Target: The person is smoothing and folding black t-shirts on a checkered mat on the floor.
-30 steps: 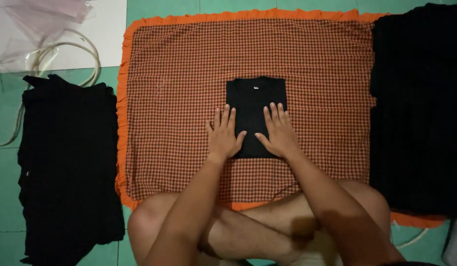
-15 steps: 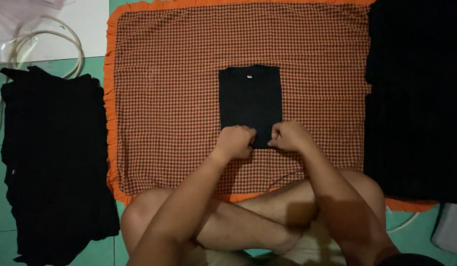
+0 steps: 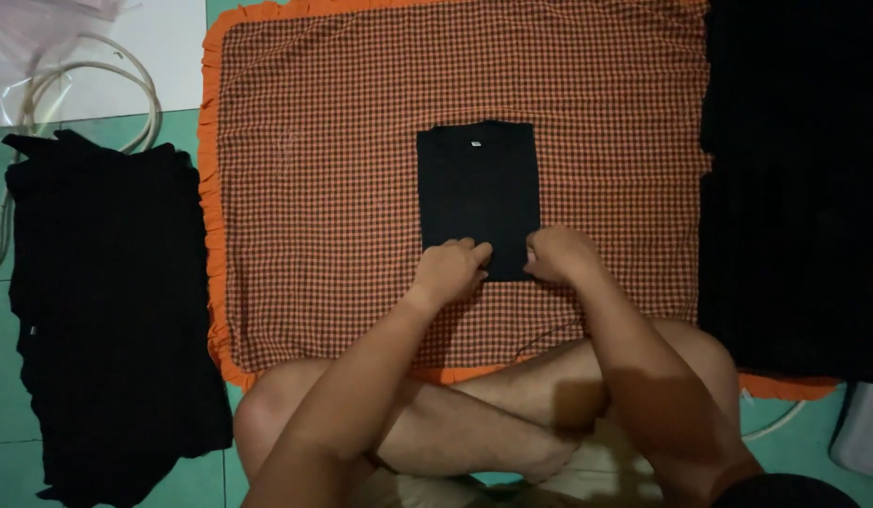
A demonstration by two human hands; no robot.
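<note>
Then I saw both hands, left hand [image 3: 449, 271] and right hand [image 3: 559, 254], curled closed on the near edge of the folded black cotton shirt [image 3: 477, 193], which lay centred on the orange-edged checked cloth [image 3: 314, 188].

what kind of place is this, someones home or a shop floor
Most likely a home floor, though a small workroom is possible. The person sits cross-legged on green floor tiles, working on an orange-edged checked cloth mat. Both hands grip a folded black garment, with black clothing piles on either side.
</note>
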